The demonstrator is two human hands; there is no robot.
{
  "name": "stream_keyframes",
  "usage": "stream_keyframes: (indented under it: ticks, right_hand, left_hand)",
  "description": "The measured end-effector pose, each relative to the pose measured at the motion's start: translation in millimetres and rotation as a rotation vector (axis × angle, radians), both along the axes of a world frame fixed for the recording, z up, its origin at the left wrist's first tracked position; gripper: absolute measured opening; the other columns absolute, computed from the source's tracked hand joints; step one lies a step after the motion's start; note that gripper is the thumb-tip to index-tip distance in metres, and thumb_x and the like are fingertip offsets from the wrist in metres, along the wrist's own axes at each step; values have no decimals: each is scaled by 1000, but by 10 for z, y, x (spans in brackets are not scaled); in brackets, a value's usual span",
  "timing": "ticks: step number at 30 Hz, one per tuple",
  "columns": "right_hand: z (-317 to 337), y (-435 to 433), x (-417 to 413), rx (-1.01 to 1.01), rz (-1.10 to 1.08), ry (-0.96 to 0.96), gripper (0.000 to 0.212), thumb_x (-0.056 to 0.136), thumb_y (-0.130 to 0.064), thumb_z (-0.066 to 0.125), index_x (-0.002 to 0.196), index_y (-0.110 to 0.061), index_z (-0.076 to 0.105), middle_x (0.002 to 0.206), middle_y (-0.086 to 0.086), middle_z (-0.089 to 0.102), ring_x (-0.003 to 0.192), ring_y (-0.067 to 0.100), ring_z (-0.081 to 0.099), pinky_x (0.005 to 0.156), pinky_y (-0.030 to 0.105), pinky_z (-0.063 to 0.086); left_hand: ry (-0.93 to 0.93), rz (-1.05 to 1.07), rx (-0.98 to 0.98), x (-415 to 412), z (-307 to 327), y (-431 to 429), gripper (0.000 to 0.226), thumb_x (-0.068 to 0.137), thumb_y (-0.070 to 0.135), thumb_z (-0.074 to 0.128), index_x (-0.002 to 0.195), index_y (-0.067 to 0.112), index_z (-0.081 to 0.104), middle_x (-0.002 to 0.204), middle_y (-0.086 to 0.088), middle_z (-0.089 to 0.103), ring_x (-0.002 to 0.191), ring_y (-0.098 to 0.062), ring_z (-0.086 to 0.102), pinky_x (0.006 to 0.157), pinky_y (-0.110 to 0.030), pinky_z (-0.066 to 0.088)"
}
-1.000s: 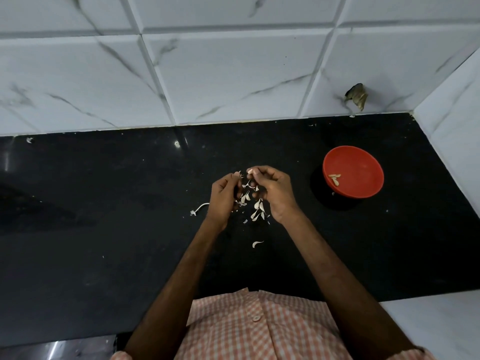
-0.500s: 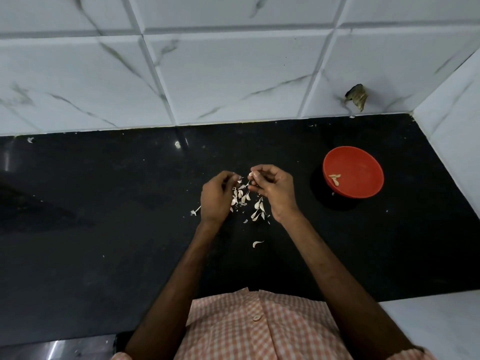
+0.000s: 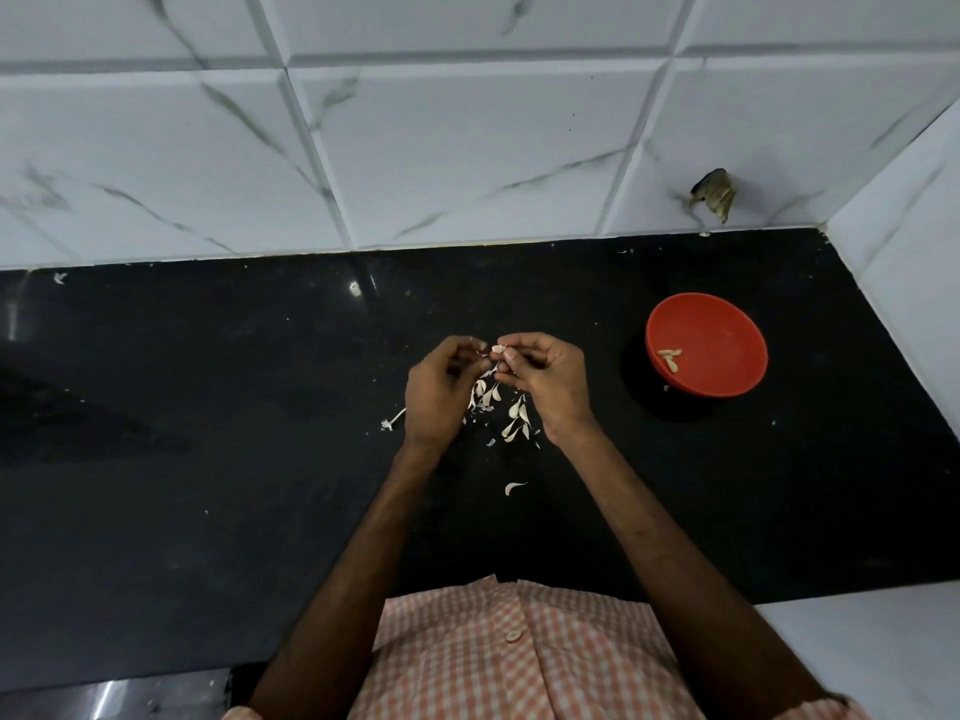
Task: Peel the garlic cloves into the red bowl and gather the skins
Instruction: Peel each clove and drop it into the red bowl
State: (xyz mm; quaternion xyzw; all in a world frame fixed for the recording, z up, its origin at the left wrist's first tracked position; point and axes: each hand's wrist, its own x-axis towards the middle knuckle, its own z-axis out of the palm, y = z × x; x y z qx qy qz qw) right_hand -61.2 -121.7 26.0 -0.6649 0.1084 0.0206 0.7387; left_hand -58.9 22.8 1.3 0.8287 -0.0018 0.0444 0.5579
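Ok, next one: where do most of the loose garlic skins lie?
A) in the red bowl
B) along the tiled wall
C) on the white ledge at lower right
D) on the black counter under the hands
D: the pale skins are scattered on the black counter below the left hand and right hand; the red bowl holds only a few peeled cloves.

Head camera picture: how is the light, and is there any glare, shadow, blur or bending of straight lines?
Head view: dim, even light; a small bright glint on the black counter near the wall; the red bowl casts a dark shadow to its left; the wall tile joints bow, a wide-angle effect; left hand, right hand and garlic skins look sharp, no motion blur.
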Motion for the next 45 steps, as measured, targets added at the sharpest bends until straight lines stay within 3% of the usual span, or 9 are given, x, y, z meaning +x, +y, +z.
stream_keyframes:
  ticks: [3,7,12,16,19,21,27,35,45]
  right_hand:
    - [-13,-9,-1,-41,-20,2,14,94,2,65,99,-9,72,95,13,75,83,20,74,75,32,62]
    - [-39,-21,2,-179,-35,-25,11,93,-4,67,99,-11,73,95,6,76,87,17,75,66,31,61]
    - [-116,3,-7,-319,-13,-60,11,91,-10,70,93,-20,75,90,-4,75,88,15,72,79,46,61]
    - [-77,21,-11,-396,6,-101,9,91,-11,70,96,-17,74,90,-7,74,87,8,70,78,36,61]
    - [-68,21,-16,-522,37,-195,9,90,-11,72,96,-17,73,92,-10,71,86,6,67,78,29,58]
    - [-75,13,-14,-633,57,-255,7,90,-15,71,95,-20,71,92,-12,69,87,7,65,76,32,58]
    - [-61,-18,-26,-916,86,-385,4,94,-20,66,97,-19,66,94,-10,64,88,6,57,72,33,55]
    - [-75,-27,2,-852,86,-422,10,95,-25,64,102,-19,68,99,-8,66,92,9,60,74,34,56]
    - [-45,-49,6,-1012,180,-439,5,95,-24,65,96,-19,64,94,-9,62,85,4,53,65,20,47]
  left_hand:
    - [-41,-31,-164,-25,35,-68,18,88,8,74,105,11,72,99,4,75,91,-15,72,84,-44,59]
    - [-48,-3,-199,-46,-13,-122,16,88,7,74,103,12,73,101,4,75,93,-18,71,84,-47,57]
    - [-57,37,-270,-47,7,-142,14,90,9,73,103,9,71,98,0,74,90,-20,70,83,-47,57]
    - [-52,-22,-336,-61,10,-113,18,94,11,68,111,11,70,103,-4,73,95,-23,71,82,-45,59]
    - [23,6,-414,-80,-1,-101,16,96,12,66,112,7,68,99,-9,72,76,-21,67,52,-37,56]
    - [64,21,-460,-85,1,-102,18,96,10,65,113,4,67,98,-11,71,70,-17,65,45,-30,53]
    - [154,62,-611,-76,20,-120,20,95,8,65,113,-2,66,89,-8,71,66,-14,64,44,-27,53]
    - [194,54,-700,-80,29,-88,19,96,7,63,112,-3,67,87,-7,70,65,-14,61,43,-27,51]
    - [174,23,-620,-93,36,-66,18,93,4,67,109,-3,69,87,-12,71,68,-17,64,42,-26,51]
